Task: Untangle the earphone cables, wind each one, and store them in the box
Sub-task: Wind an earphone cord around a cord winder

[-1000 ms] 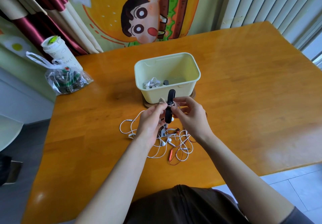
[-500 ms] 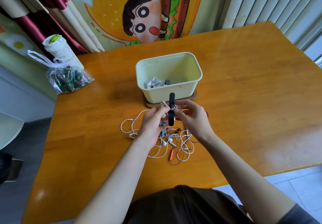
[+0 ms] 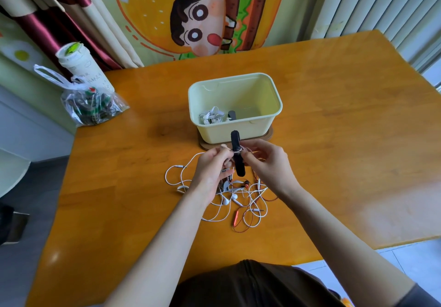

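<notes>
We are working at the wooden table [image 3: 334, 139], which is filling most of the frame. The cream box [image 3: 238, 132] is standing at centre frame, directly above our hands and just beyond them, and is already holding a wound white earphone [image 3: 212, 117]. The loose tangle of cables [image 3: 238, 201] is lying below the hands.

The left hand [image 3: 210, 170] is pinching a pale cable [image 3: 235, 150] against the black strap [image 3: 237, 161], and the right hand [image 3: 267, 163] is pinching the strap from the opposite side. The strap's long axis is running near vertical in the frame, with its top overlapping the box's near wall. Neither hand is clearly nearer the box.

The fingers are hiding the wound cable, so we cannot tell whether the strap is fastened.
</notes>
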